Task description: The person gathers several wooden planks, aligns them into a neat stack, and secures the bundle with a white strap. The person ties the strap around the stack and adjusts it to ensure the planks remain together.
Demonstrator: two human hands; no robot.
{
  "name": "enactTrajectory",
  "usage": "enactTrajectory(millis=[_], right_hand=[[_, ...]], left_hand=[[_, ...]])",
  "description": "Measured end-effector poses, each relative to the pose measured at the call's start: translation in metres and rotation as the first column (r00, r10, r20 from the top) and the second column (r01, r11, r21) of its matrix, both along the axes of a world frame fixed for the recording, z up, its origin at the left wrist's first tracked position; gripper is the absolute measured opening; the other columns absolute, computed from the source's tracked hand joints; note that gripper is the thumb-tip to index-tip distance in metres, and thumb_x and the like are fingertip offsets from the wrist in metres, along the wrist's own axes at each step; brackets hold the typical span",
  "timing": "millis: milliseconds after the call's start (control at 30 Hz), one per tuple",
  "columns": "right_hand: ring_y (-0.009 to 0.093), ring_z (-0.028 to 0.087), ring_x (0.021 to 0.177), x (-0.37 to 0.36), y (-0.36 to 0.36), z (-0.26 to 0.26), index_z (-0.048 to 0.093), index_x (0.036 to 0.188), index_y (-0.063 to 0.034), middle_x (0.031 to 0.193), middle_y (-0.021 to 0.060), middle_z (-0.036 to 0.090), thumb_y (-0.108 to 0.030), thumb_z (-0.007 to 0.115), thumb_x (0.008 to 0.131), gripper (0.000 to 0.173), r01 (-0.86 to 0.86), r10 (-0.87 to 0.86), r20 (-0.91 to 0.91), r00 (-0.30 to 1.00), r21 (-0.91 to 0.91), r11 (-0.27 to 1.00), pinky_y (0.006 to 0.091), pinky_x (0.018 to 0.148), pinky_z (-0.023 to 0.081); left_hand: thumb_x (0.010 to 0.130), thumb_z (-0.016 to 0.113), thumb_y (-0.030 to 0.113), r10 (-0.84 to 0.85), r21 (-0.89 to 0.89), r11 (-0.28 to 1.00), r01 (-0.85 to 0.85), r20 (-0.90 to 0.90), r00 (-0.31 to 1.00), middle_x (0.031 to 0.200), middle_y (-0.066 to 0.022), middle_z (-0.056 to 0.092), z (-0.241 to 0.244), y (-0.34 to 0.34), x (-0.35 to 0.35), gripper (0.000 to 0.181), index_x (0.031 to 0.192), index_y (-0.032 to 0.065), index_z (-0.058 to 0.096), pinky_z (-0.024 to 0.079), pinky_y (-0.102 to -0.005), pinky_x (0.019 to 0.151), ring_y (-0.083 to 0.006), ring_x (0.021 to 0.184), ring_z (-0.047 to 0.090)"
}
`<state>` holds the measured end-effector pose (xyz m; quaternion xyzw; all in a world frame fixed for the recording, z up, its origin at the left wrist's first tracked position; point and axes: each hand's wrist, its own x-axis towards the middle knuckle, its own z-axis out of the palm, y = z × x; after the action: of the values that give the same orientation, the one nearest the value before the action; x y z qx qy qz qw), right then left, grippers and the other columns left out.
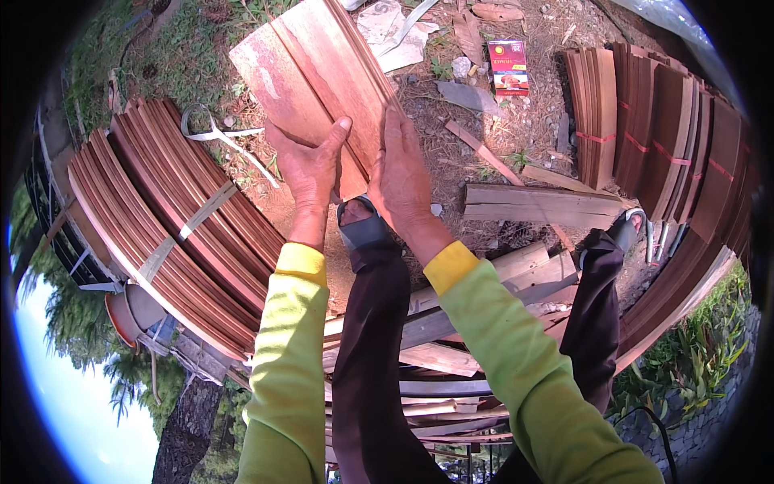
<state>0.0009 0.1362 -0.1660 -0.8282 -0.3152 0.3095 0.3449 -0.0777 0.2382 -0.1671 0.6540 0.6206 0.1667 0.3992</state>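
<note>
Between my two hands is a stack of thin reddish wooden boards (326, 78), tilted, its far end cut off by the top edge of the view. My left hand (307, 158) grips the stack's left side, with the thumb lying across the top face. Against the right edge my right hand (404, 166) presses flat, its fingers pointing up along the boards. Two boards lie side by side on top, parted by a dark lengthwise gap. The near end of the stack is just above my sandalled foot (357, 213).
Strapped wooden boards (175, 224) stand at left; bundles tied with red string (595, 121) stand at right. A grey plank (538, 204) and a thin wood strip (484, 151) lie on the ground, near a red box (508, 68). A white strap (227, 134) curls beside the left boards.
</note>
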Motion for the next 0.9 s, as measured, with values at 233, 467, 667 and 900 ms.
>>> enactTrajectory(millis=[233,467,667,900], right_hand=[[0.038,0.037,0.130,0.006,-0.009,-0.001,0.027,0.143,-0.0012,0.143,0.0229,0.034,0.002,0.049,0.082,0.066,-0.043,0.042,-0.033,0.999,-0.054,0.998,0.0394,0.106,0.036],[0.037,0.037,0.129,0.013,-0.020,-0.008,0.029,0.142,-0.0049,0.138,0.0202,0.038,0.005,0.052,0.080,0.067,-0.041,0.038,-0.143,0.989,-0.019,0.999,0.0387,0.107,0.036],[0.042,0.047,0.118,0.021,-0.058,-0.014,0.035,0.135,0.0006,0.131,0.0260,0.044,0.002,0.054,0.082,0.056,0.035,-0.066,-0.287,0.956,-0.113,0.993,0.0423,0.099,0.042],[0.038,0.064,0.088,0.097,-0.196,-0.019,0.047,0.120,0.0002,0.095,0.0202,0.065,-0.005,0.051,0.089,0.032,0.248,-0.269,-0.118,0.956,-0.168,0.954,0.0415,0.080,0.051]], left_hand=[[0.063,0.088,0.034,-0.018,0.070,0.997,0.021,-0.041,0.999,0.126,-0.0253,0.050,0.003,-0.001,0.006,0.106,0.136,-0.0107,0.026,0.038,-0.0363,0.102,-0.0315,0.116,0.051],[0.070,0.084,0.031,0.100,-0.175,0.983,-0.059,0.235,0.967,0.138,-0.0205,0.037,0.000,0.001,-0.008,0.108,0.146,-0.0003,0.015,0.035,-0.0374,0.106,-0.0288,0.125,0.042],[0.071,0.084,0.026,0.258,-0.241,0.943,-0.229,0.098,0.961,0.140,-0.0193,0.038,-0.004,-0.042,-0.025,0.101,0.146,-0.0003,0.020,0.037,-0.0373,0.106,-0.0269,0.126,0.041],[0.075,0.081,0.032,0.221,-0.383,0.906,-0.177,0.073,0.973,0.109,-0.0043,0.065,-0.002,-0.064,-0.025,0.077,0.135,0.0086,0.041,0.047,-0.0279,0.068,-0.0151,0.094,0.063]])
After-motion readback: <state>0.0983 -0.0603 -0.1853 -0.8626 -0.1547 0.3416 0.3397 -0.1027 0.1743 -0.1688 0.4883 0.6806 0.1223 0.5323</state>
